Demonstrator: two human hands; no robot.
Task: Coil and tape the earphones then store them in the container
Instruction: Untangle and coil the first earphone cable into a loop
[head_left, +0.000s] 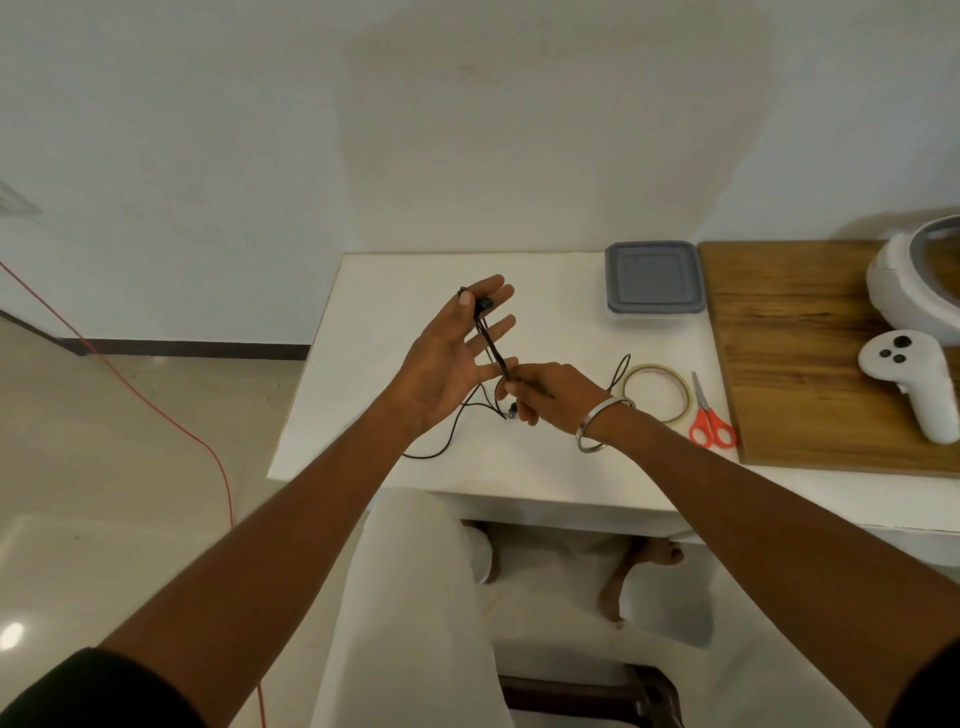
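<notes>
Head view: the left hand (457, 353) is spread with straight fingers above the white table (363, 374), black earphones (491, 343) looped from thumb to little finger. The right hand (545, 389) pinches the cord just beside that loop (slack trails onto the table). Right of the hands lie the tape roll (657, 392), red scissors (709, 415) and, beyond the tape, the lidded container (654, 278).

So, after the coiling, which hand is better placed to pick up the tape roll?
The right hand, probably. The tape roll lies on the white table beside its wrist, next to the red scissors. The left hand has the earphone cable wound across its spread fingers.
</notes>
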